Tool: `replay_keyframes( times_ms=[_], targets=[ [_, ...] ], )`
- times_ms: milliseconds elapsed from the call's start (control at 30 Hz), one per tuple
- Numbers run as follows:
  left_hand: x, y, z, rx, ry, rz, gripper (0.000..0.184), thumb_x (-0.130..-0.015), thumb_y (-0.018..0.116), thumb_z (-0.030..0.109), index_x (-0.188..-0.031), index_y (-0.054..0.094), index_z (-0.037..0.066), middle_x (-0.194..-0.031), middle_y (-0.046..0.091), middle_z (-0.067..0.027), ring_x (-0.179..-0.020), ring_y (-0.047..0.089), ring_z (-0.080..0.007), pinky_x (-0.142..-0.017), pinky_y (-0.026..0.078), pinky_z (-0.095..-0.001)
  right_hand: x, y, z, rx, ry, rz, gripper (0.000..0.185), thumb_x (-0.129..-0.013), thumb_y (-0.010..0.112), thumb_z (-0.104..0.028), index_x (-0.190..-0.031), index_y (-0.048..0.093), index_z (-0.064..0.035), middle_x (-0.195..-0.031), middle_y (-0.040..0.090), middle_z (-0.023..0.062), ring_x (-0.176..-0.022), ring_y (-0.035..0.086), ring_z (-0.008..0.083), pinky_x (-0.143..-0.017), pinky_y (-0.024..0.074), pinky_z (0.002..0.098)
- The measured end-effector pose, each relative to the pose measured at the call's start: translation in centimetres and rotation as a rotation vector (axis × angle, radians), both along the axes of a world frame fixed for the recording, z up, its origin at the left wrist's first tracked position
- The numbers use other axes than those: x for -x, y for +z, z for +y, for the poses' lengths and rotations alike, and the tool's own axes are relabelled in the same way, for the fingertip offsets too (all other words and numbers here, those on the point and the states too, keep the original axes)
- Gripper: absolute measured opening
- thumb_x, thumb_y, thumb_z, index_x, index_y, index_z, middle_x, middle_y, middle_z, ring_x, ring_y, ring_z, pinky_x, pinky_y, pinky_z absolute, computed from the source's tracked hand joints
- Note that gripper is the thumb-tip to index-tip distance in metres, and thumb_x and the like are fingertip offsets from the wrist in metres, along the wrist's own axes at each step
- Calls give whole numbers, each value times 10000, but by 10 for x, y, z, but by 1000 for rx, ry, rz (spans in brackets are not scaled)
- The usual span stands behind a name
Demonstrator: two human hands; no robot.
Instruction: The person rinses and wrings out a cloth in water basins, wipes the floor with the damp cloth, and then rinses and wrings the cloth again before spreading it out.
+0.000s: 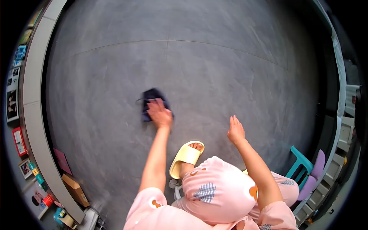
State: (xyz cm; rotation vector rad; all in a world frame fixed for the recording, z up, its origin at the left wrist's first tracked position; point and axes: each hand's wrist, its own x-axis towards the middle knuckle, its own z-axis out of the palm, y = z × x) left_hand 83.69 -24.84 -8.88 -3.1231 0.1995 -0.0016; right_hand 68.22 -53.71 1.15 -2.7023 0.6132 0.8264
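Note:
A dark cloth (149, 95) lies bunched on the grey floor (199, 80), left of the middle. My left hand (160, 114) presses flat on it, palm down with the fingers spread. To the right, my right hand (236, 129) is held out with its fingers extended and nothing visible in it; the cloth is well away from it. A yellow slipper (187, 156) is on my foot between my two arms.
Along the left side runs a pale ledge (33, 84), with framed pictures beyond it. A cardboard box (75, 190) and a pink panel (62, 161) stand at lower left. A teal plastic object (299, 163) and purple pieces (318, 165) are at lower right.

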Motion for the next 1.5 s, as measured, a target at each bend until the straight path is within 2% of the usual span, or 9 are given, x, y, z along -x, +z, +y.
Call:
replay_keyframes(
  times_ms=[167, 433, 567, 633, 833, 1033, 1067, 1267, 1500],
  targets=[
    [59, 1, -46, 353, -744, 181, 684, -719, 603, 308, -1357, 361, 257, -1467, 240, -33, -1358, 178, -263, -1081, 136, -470, -34, 11, 3, 3, 108, -30, 571, -773, 470, -48, -1321, 328, 32, -1390, 326, 194, -1279, 334, 300, -1045, 295, 382],
    [3, 0, -54, 167, -166, 45, 643, -829, 507, 297, -1407, 245, 191, -1473, 176, -141, -1337, 205, -333, -1056, 199, -500, -51, 20, -40, -23, 212, -54, 586, -771, 465, -48, -1337, 320, 3, -1419, 295, 163, -1304, 308, 271, -1059, 277, 386],
    [36, 1, -45, 254, -647, 236, 630, -780, 545, 285, -1367, 346, 171, -1460, 223, -121, -1345, 198, -323, -1062, 178, -499, -55, -2, -68, 15, 211, -43, 596, -770, 463, -45, -1344, 312, 0, -1421, 291, 162, -1305, 308, 269, -1062, 272, 380],
    [-4, 11, -45, -121, -466, 190, 665, -779, 562, 307, -1385, 303, 219, -1461, 231, -91, -1319, 248, -302, -1060, 195, -484, -49, 2, -74, 16, 216, -37, 601, -769, 461, -43, -1348, 308, -3, -1424, 288, 160, -1306, 307, 266, -1066, 267, 376],
    [22, 11, -54, -24, -255, 52, 659, -831, 496, 316, -1396, 248, 83, -1447, 186, -220, -1323, 210, -382, -1046, 222, -500, -58, -1, -95, 7, 274, -51, 602, -768, 465, -41, -1348, 309, -6, -1426, 281, 163, -1306, 305, 266, -1064, 268, 370],
    [30, 9, -43, 198, -792, 205, 681, -723, 593, 395, -1351, 356, 281, -1471, 198, -91, -1332, 190, -295, -1056, 167, -493, -89, 5, -111, -95, 383, 55, 553, -771, 468, -55, -1313, 363, -9, -1385, 358, 154, -1267, 366, 274, -1043, 304, 358],
    [9, 15, -44, 118, -615, 259, 678, -734, 580, 392, -1358, 343, 272, -1472, 188, -105, -1334, 188, -304, -1048, 179, -497, -80, -10, -123, -113, 475, -152, 399, -776, 454, -58, -1172, 492, -21, -1244, 504, 141, -1167, 465, 277, -971, 383, 358],
    [-21, 2, -118, 95, 109, -37, 645, -847, 434, 334, -1403, 220, 86, -1444, 114, -278, -1319, 167, -429, -1009, 219, -558, -107, 12, -202, -212, 562, -11, 146, -778, 459, -55, -883, 559, -39, -941, 604, 111, -961, 560, 291, -804, 473, 392],
    [36, 18, -242, 325, -1149, 469, 732, -719, 599, 354, -1377, 324, 190, -1486, 148, -123, -1372, 133, -291, -1078, 155, -490, -96, -27, -305, -133, 47, -223, 407, -758, 468, -44, -1159, 506, 9, -1186, 528, 177, -1076, 512, 332, -896, 434, 402]
  ],
)
